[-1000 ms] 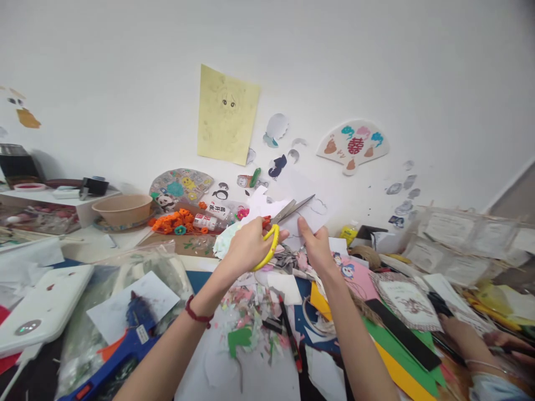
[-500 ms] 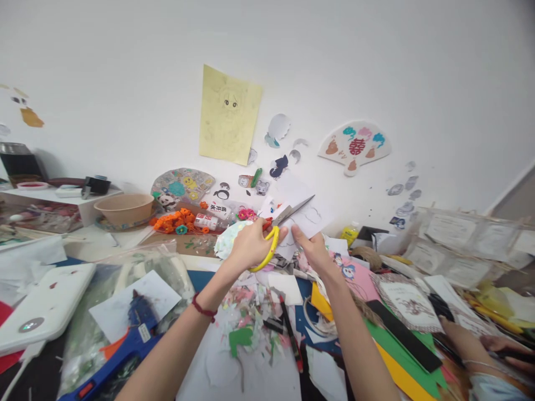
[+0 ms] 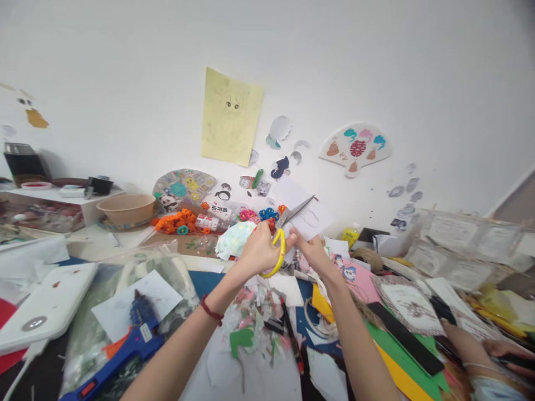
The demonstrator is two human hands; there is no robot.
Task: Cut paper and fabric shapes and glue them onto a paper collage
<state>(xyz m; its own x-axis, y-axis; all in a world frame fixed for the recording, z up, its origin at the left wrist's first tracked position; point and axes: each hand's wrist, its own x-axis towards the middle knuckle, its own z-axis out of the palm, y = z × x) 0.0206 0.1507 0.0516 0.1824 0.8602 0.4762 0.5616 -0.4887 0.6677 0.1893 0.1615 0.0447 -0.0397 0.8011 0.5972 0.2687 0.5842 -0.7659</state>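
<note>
My left hand (image 3: 259,249) is closed around the yellow handles of a pair of scissors (image 3: 279,253). Their blades point up and to the right, lying across a white sheet of paper (image 3: 314,214) with faint drawn lines. My right hand (image 3: 314,252) pinches the lower edge of that sheet between thumb and fingers. Both hands are close together in front of the wall, above the cluttered table. Just left of the scissors is a pale, speckled rounded piece (image 3: 234,239). Part of the paper is hidden behind the blades and my fingers.
Paper scraps (image 3: 251,317) and a red-and-black pen (image 3: 291,334) lie below my hands. At left are a blue glue gun (image 3: 140,340) and a white power bank (image 3: 48,303). Orange flowers (image 3: 178,221) sit behind. Another person's hand (image 3: 457,340) is at far right.
My left hand and the scissors' handles have shifted right, nearer my right hand. A paper flap left of the blades no longer covers the blue flowers behind. The view has moved slightly.
</note>
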